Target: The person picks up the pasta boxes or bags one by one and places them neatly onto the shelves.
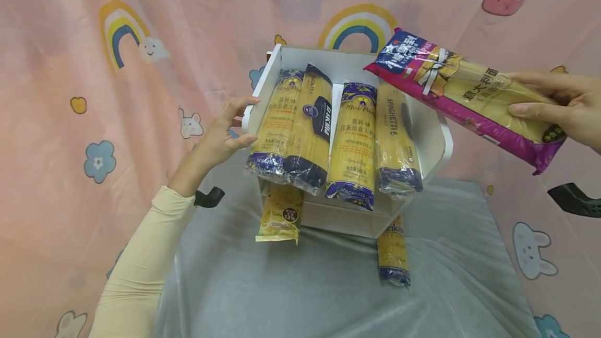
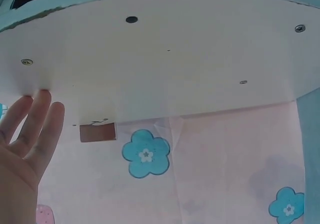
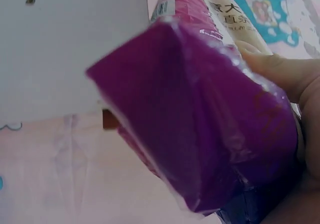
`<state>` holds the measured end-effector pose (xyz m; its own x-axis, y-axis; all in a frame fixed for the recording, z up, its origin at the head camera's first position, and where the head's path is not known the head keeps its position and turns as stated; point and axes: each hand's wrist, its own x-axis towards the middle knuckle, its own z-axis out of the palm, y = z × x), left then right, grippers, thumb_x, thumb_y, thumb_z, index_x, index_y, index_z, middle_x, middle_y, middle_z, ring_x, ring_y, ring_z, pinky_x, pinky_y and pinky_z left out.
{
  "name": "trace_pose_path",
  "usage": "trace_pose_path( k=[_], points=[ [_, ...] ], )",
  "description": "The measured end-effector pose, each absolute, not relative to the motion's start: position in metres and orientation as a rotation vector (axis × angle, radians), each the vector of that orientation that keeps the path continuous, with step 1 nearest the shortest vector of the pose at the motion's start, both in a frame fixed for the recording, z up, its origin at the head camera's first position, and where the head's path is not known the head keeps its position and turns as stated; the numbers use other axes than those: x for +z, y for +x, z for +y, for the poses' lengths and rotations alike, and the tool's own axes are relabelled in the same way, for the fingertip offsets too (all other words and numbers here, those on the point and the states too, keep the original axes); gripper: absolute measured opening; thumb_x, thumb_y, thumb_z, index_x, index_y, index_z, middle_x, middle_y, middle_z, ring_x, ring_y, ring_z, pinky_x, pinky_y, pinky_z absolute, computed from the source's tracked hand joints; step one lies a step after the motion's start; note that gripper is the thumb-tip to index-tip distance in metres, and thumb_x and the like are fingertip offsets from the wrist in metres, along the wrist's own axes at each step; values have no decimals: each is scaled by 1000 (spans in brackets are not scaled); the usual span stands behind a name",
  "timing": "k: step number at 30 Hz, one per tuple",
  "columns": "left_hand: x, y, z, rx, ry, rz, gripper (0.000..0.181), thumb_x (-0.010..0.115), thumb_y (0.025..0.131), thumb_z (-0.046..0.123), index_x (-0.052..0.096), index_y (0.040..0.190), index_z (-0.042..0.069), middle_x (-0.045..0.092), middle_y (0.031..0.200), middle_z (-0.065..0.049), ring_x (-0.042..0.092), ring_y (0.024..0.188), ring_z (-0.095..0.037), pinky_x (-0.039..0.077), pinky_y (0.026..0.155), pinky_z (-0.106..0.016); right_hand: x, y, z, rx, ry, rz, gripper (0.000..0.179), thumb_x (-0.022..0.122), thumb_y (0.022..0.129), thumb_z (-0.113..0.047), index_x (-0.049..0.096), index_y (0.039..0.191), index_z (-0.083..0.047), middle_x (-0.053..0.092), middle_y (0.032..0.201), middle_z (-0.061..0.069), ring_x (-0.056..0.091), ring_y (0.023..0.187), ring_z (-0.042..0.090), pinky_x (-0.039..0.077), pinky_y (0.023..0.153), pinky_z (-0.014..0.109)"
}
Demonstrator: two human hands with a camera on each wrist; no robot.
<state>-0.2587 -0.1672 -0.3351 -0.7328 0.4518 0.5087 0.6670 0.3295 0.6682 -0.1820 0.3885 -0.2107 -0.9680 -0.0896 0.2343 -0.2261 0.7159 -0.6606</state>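
Observation:
My right hand (image 1: 570, 103) grips the lower end of a spaghetti packet (image 1: 469, 93) with magenta edges and a blue top, tilted in the air at the shelf's upper right. Its magenta end fills much of the right wrist view. My left hand (image 1: 218, 132) rests on the left side panel of a white shelf (image 1: 300, 55); in the left wrist view, straight fingers (image 2: 42, 116) touch the panel's outer face. In the top compartment several packets lean side by side: two blue-and-yellow ones (image 1: 281, 119) (image 1: 354, 145), a dark-labelled one (image 1: 310, 129) and another spaghetti packet (image 1: 396, 134) at the right.
Below, a yellow pasta packet (image 1: 280, 218) sticks out of the lower compartment at left, and a blue-ended spaghetti packet (image 1: 393, 254) at right. The shelf stands on a grey cloth (image 1: 328, 286). Behind hangs a pink patterned curtain (image 1: 141, 171).

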Motion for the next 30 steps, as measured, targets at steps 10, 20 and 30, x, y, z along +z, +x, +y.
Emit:
trace_pose_path(
  k=[10,20,30],
  points=[
    [-335,-257,-166,-1420,-1024,-2352,90,63,79,74,37,145,18,49,133,-20,55,112,-38,51,93,-55,-200,-162,362,978,316,-2818,53,69,91,-4,59,139,-22,64,90,-34,59,58,7,45,45,21],
    [-333,-260,-164,-1422,-1043,-2339,85,65,83,67,36,145,17,53,130,-20,55,110,-23,51,93,-53,-200,-150,344,1069,431,-2790,53,71,85,5,63,135,-13,70,100,-29,62,65,5,46,48,20],
    [-334,-260,-164,-1422,-1041,-2349,85,64,83,67,35,146,18,52,132,-19,55,110,-26,52,92,-53,-217,-138,341,1029,591,-2751,54,70,82,12,64,132,-7,71,104,-25,62,73,1,45,51,17]
  ],
)
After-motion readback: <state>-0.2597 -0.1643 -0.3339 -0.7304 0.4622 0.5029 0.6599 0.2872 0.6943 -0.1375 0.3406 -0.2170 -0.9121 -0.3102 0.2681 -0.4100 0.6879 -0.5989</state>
